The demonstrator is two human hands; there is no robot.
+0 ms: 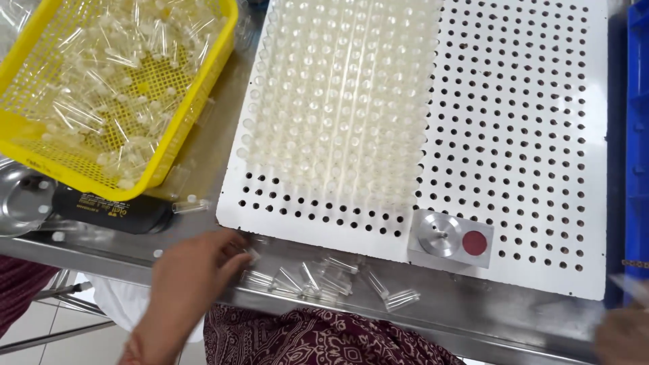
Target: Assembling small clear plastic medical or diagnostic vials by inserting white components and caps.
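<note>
My left hand (193, 274) rests at the front edge of the steel table, its fingertips closed on a small clear plastic tube (251, 255). Several more loose clear tubes (324, 277) lie on the steel just to its right. Above them sits a white perforated plate (534, 135); its left half is filled with upright clear tubes (338, 94), its right half shows bare holes. My right hand (622, 334) shows only as a blurred edge at the bottom right corner; what it holds is hidden.
A yellow mesh basket (115, 88) full of clear tubes stands at the back left. A black object (111, 209) and a steel bowl (20, 199) lie under its front. A round metal knob (438, 234) and red disc (474, 242) sit on the plate's front. A blue crate (637, 135) borders the right.
</note>
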